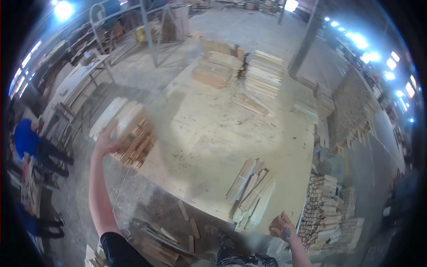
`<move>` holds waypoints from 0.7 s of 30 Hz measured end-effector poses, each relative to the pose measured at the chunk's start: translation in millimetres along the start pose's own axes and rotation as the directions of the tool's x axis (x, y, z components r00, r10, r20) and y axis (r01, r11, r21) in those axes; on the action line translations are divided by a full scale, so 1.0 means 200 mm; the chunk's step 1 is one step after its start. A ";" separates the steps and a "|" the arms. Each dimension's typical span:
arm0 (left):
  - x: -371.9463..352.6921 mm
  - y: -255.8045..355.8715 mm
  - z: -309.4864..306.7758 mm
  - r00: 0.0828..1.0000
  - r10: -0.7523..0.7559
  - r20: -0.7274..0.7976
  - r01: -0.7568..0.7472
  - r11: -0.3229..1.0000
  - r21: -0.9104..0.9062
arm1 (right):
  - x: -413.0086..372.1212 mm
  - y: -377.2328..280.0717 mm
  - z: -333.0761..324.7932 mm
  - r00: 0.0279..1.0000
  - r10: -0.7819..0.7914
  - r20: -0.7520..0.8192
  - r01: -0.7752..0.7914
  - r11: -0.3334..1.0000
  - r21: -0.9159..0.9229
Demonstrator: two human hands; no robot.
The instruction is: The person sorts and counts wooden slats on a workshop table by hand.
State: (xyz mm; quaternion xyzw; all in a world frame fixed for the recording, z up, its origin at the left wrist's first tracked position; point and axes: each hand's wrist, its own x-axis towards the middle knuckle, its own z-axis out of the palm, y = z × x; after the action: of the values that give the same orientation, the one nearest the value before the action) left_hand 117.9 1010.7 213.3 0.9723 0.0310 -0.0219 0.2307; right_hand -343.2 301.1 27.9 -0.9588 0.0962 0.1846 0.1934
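My left hand (106, 143) is raised at the left and grips a thick bundle of wooden slats (129, 131), held in the air over the left edge of a large plywood work table (200, 133). My right hand (281, 228) hangs low at the table's near right corner with its fingers curled and nothing visible in it. Just left of that hand a loose heap of short slats (251, 191) lies on the table near its front edge.
Stacks of slats (262, 75) and boards (215, 69) stand at the table's far end. Piles of short wood blocks (327, 209) rise at the right. Offcuts (187, 222) litter the floor in front. A person in blue (29, 142) is at the far left.
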 end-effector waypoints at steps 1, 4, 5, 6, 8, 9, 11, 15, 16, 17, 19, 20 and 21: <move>0.01 -0.02 0.01 1.000 0.012 -0.002 -0.012 1.000 0.007 | 0.00 -0.01 -0.01 1.000 0.015 0.003 -0.015 1.000 0.001; 0.00 -0.03 0.02 0.998 0.054 -0.027 -0.053 0.997 0.054 | 0.00 -0.04 -0.01 1.000 0.022 -0.005 -0.022 0.997 -0.078; -0.05 0.08 -0.03 1.000 -0.007 -0.004 0.007 0.996 0.092 | 0.00 -0.02 0.01 1.000 0.013 -0.019 -0.015 0.997 -0.073; -0.11 0.19 -0.06 0.998 -0.069 0.014 0.067 0.989 0.135 | 0.00 0.00 0.03 0.999 0.004 -0.032 -0.006 0.998 -0.069; -0.10 0.11 -0.02 0.991 0.072 -0.109 -0.034 0.949 0.315 | -0.01 0.03 0.06 0.999 -0.016 -0.052 0.013 0.999 -0.047; -0.13 0.12 0.02 0.974 0.122 -0.191 -0.045 0.930 0.365 | -0.01 0.04 0.07 0.998 -0.026 -0.063 0.024 0.999 -0.031; -0.20 0.16 0.06 0.911 0.226 -0.346 -0.047 0.888 0.457 | -0.02 0.03 0.05 0.997 -0.033 -0.075 0.032 0.999 -0.009; -0.41 0.46 0.20 0.803 0.404 -0.438 -0.198 0.874 0.443 | -0.03 0.05 0.05 0.993 -0.056 -0.108 0.058 0.998 0.011; -0.50 0.57 0.25 0.821 0.387 -0.419 -0.248 0.904 0.349 | -0.03 0.06 0.05 0.990 -0.074 -0.120 0.077 0.997 0.013; -0.60 0.70 0.31 0.841 0.369 -0.395 -0.287 0.924 0.252 | -0.04 0.08 0.05 0.986 -0.097 -0.134 0.100 0.995 0.018; -0.78 0.86 0.43 0.814 0.451 -0.367 -0.374 0.889 0.262 | -0.06 0.12 -0.03 0.986 -0.127 -0.109 0.142 0.981 0.136; -0.88 0.93 0.50 0.823 0.443 -0.356 -0.374 0.894 0.248 | -0.07 0.17 -0.05 0.984 -0.148 -0.098 0.165 0.967 0.195; -0.97 1.02 0.56 0.831 0.433 -0.348 -0.370 0.899 0.233 | -0.08 0.22 -0.07 0.975 -0.161 -0.156 0.193 0.957 0.217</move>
State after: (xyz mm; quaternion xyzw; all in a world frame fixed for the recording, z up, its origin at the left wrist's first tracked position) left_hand -64.8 769.1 215.9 0.9562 -0.1309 0.2195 0.1424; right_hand -365.2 257.0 30.6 -0.9449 0.0438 0.0880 0.3123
